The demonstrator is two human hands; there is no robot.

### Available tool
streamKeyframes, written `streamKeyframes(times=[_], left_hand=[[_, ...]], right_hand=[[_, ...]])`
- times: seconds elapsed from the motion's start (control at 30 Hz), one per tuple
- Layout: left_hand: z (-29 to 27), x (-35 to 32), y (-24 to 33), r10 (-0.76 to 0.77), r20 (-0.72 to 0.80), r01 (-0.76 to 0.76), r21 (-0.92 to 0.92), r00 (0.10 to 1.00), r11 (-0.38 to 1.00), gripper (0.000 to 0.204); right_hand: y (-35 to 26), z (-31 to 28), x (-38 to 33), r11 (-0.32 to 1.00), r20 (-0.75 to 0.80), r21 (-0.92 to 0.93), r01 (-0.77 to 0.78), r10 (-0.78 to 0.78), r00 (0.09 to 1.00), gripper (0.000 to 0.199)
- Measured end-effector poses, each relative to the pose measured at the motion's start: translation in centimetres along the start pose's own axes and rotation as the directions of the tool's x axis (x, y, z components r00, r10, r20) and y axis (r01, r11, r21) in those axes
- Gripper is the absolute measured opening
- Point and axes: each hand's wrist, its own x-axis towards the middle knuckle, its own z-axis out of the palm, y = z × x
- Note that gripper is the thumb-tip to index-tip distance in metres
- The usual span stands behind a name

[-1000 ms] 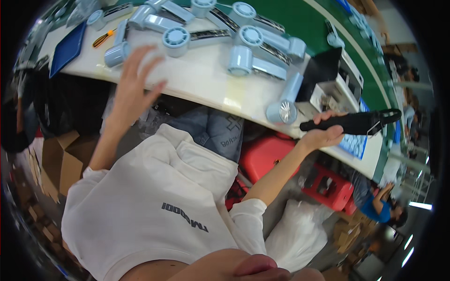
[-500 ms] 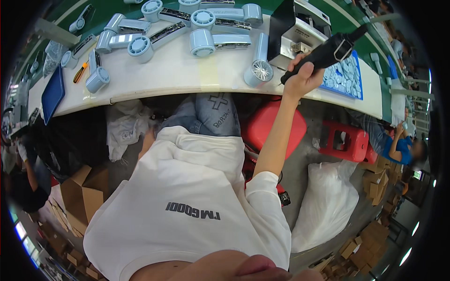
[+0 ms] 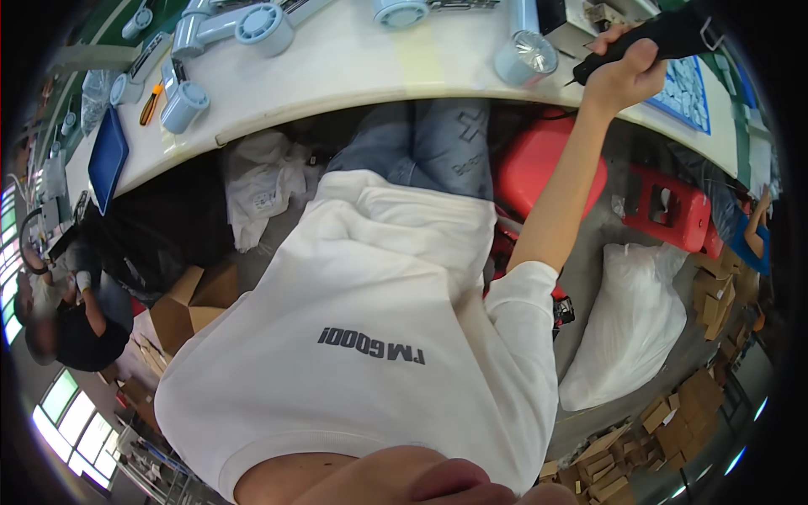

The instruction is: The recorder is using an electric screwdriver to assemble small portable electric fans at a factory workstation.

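Note:
My right hand (image 3: 623, 77) is wrapped round a black electric screwdriver (image 3: 678, 35), its thin bit pointing left above the table's front edge. Just left of the bit, a light-blue handheld fan (image 3: 526, 61) lies on the white table (image 3: 337, 80), its round silvery end facing me. More light-blue fan bodies lie across the table; one (image 3: 264, 27) shows a slotted round head, and another (image 3: 187, 105) rests near the left front edge. My left hand is out of sight.
A blue tray of small light-blue parts (image 3: 686, 97) sits at the right. An orange-handled screwdriver (image 3: 151, 104) and a dark blue tray (image 3: 108, 160) lie at the left. Below are a red stool (image 3: 551, 164), a white sack (image 3: 627, 328) and a carton (image 3: 194, 299). A co-worker (image 3: 84, 328) is at far left.
The view has shifted, so the table sits higher and the scene farther right. My right hand still grips the electric screwdriver. The sliver of my left forearm no longer shows.

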Motion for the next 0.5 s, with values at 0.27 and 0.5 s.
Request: streamKeyframes(times=[0.27, 0.5], left_hand=[[-0.4, 0.9, -0.4, 0.001, -0.009, -0.002, -0.050, 1.000, 0.999, 0.026], [1.1, 1.9, 0.9, 0.005, 0.007, -0.004, -0.082, 1.000, 0.997, 0.027]], right_hand=[[-0.3, 0.9, -0.2, 0.998, 0.021, -0.026, -0.065, 0.065, 0.998, 0.047], [-1.1, 1.5, -0.1, 0.998, 0.050, -0.056, -0.038, 0.041, 0.998, 0.049]])
